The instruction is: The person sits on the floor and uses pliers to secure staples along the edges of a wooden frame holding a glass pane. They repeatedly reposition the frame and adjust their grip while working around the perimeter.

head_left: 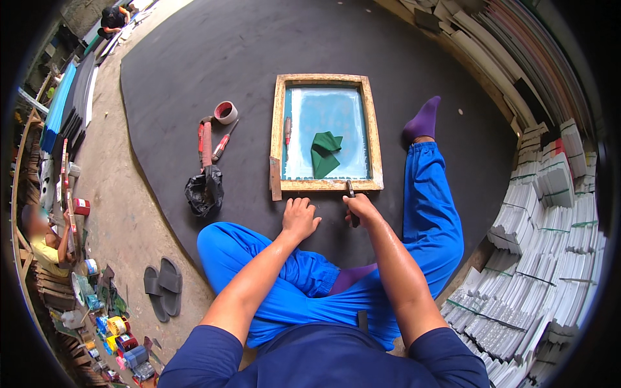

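Had the wooden frame (370, 129) lying on the black mat (213, 58), off toward twelve o'clock from both hands. Taking the frame's middle as the dial's centre, gripped a dark-handled metal tool (350, 187) in the right hand (363, 210) between five and six o'clock, with fingers wrapped round the handle and the metal end over the lower rail (317, 185). Could not tell the tool's exact kind, nor the firmness of its contact with the wood. Rested the left hand (301, 218) empty, palm down and fingers loosely spread, between six and seven o'clock, near the rail but apart from it. Had the green cloth (326, 155) bunched at six o'clock on the blue-and-white panel (323, 107) inside the frame.

Seemed to be at the step of working the tool against the lower rail, or lining it up there. Probably needed next a steadying press with the left hand toward seven o'clock, beside the brown strip (275, 180), and a short, controlled movement with the right, well clear of the panel.
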Motion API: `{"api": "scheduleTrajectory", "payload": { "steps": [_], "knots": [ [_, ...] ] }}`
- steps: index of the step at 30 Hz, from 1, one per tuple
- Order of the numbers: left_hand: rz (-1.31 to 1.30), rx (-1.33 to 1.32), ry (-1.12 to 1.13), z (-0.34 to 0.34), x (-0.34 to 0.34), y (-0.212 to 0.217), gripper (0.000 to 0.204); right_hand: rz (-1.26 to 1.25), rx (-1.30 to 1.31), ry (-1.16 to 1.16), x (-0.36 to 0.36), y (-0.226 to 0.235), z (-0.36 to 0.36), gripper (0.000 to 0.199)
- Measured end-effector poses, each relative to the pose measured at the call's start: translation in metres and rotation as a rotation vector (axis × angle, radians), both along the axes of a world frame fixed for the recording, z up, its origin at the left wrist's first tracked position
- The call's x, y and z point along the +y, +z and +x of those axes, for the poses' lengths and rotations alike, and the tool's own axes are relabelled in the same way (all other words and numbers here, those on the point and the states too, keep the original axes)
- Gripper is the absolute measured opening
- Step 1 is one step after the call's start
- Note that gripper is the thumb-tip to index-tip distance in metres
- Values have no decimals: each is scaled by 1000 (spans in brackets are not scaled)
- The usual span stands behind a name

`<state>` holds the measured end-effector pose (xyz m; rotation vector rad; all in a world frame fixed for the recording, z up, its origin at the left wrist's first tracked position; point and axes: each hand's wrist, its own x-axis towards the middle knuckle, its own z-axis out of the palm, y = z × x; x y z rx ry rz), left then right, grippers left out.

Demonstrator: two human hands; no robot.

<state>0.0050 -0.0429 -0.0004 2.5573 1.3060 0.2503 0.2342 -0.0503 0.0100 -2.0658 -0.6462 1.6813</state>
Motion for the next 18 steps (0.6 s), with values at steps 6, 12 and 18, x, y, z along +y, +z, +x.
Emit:
{"api": "scheduleTrajectory", "payload": {
  "steps": [6, 12, 18],
  "knots": [
    [90, -139, 16, -2, 4, 6, 31, -8, -114, 12, 1, 11, -4, 32],
    [132, -163, 21, -3, 15, 3, 29, -44, -138, 27, 4, 11, -4, 28],
    [106, -175, 40, -2, 13, 4, 27, -47, -114, -37, 5, 22, -11, 28]
  ]
}}
